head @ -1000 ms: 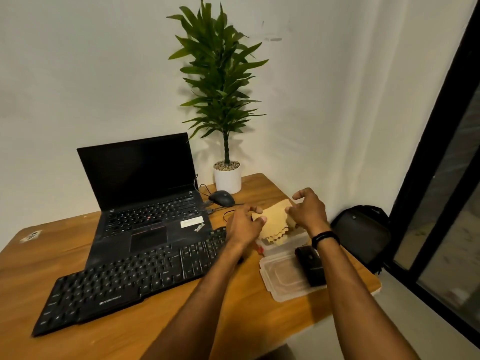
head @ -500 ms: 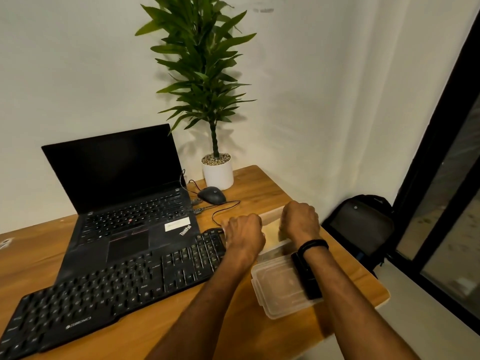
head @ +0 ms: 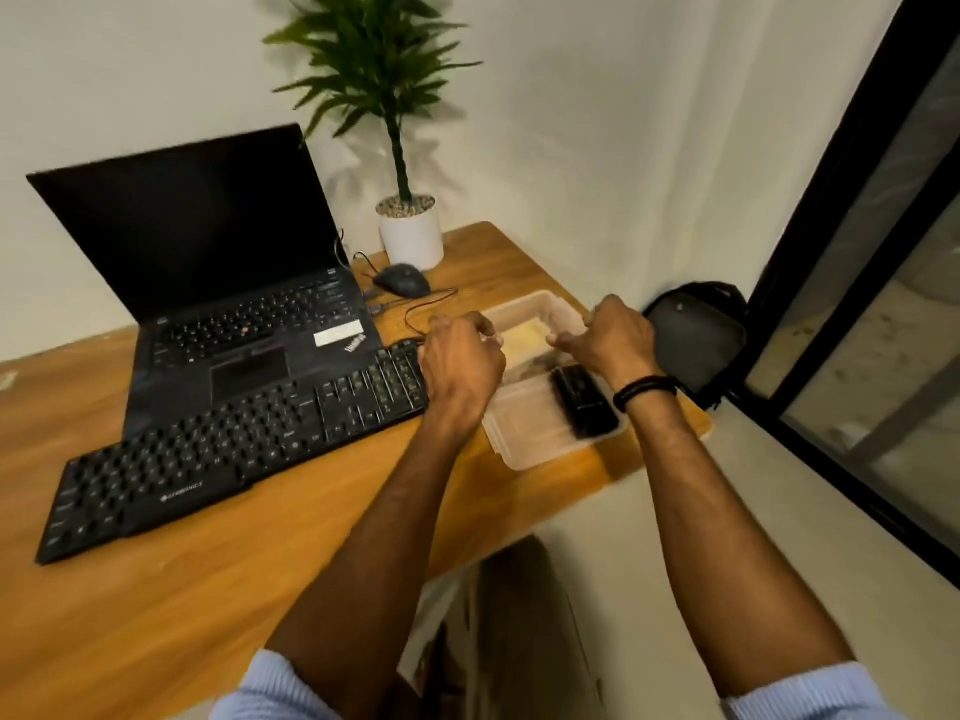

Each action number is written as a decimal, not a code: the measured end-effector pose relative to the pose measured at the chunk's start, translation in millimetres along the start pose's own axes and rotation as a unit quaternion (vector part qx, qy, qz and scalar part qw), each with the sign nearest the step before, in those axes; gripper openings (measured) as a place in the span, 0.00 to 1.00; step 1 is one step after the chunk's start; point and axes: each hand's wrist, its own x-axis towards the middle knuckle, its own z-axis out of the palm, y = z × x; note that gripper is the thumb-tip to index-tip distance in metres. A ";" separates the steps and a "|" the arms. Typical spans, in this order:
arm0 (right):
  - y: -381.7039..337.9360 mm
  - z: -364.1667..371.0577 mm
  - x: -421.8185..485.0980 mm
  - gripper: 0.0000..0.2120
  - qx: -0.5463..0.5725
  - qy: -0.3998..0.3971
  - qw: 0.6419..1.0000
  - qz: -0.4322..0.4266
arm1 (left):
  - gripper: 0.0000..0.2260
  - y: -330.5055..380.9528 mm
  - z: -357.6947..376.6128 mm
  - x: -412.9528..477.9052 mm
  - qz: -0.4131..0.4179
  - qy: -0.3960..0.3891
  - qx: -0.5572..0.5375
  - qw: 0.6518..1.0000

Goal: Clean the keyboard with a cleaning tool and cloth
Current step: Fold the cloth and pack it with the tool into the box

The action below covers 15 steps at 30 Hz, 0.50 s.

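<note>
The black keyboard (head: pixel 234 449) lies on the wooden desk (head: pixel 260 563) in front of the laptop. To its right a clear plastic container (head: pixel 540 304) holds the yellow cloth (head: pixel 524 337). The container's lid (head: pixel 519 444) lies nearer to me, with a black cleaning tool (head: pixel 584 402) on it. My left hand (head: pixel 460 366) hovers at the container's left rim with its fingers curled under and hidden. My right hand (head: pixel 613 340) is at the right rim, its fingers reaching left over the cloth. Motion blur hides any contact.
An open black laptop (head: pixel 218 283) stands behind the keyboard. A wired mouse (head: pixel 402 280) and a potted plant (head: pixel 410 231) sit at the back of the desk. A black bag (head: pixel 696 340) lies on the floor past the desk's right edge, beside a dark-framed glass door (head: pixel 857 304).
A second ago both hands held the cloth up above the container. They pushed it down inside, and now the hands have moved apart with the cloth lying in the container.
</note>
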 end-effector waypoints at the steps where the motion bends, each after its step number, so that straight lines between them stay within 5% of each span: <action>1: 0.7 1.8 -5.5 0.38 -0.010 -0.024 1.000 0.017 | 0.07 1.8 -0.1 -5.7 -0.007 -0.004 -0.008 1.000; 6: 4.4 11.1 -30.7 0.49 -0.072 -0.114 0.988 0.074 | 0.08 2.5 0.9 -20.3 -0.015 -0.012 -0.003 1.000; 9: 5.4 10.1 -36.0 0.42 -0.070 -0.135 0.985 0.082 | 0.08 1.6 -3.3 -22.3 -0.015 -0.011 0.006 1.000; 12: 3.0 -4.4 -35.3 0.24 -0.072 -0.147 0.986 0.033 | 0.09 1.9 -5.8 -19.6 -0.019 -0.006 -0.002 1.000; 15: -5.0 -23.9 -28.0 0.23 -0.045 -0.134 0.990 -0.026 | 0.11 4.1 -9.8 -11.2 -0.019 0.017 -0.012 1.000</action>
